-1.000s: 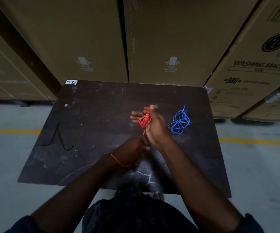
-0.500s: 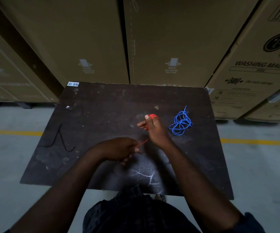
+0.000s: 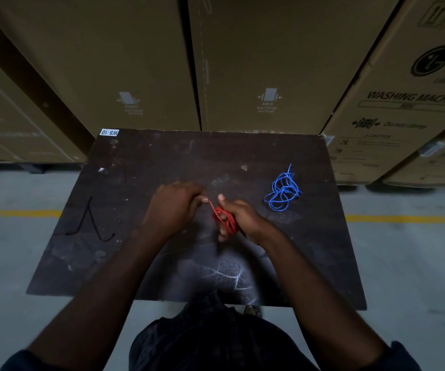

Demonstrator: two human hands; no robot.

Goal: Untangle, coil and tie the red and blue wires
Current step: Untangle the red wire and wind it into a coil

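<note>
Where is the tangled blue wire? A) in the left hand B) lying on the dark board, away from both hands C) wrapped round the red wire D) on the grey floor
B: the tangled blue wire lies alone on the dark board, while the left hand and right hand hold the thin red wire.

red wire [image 3: 224, 220] half hidden by right hand [image 3: 246, 218], box logo [image 3: 435, 61] cut off
</note>
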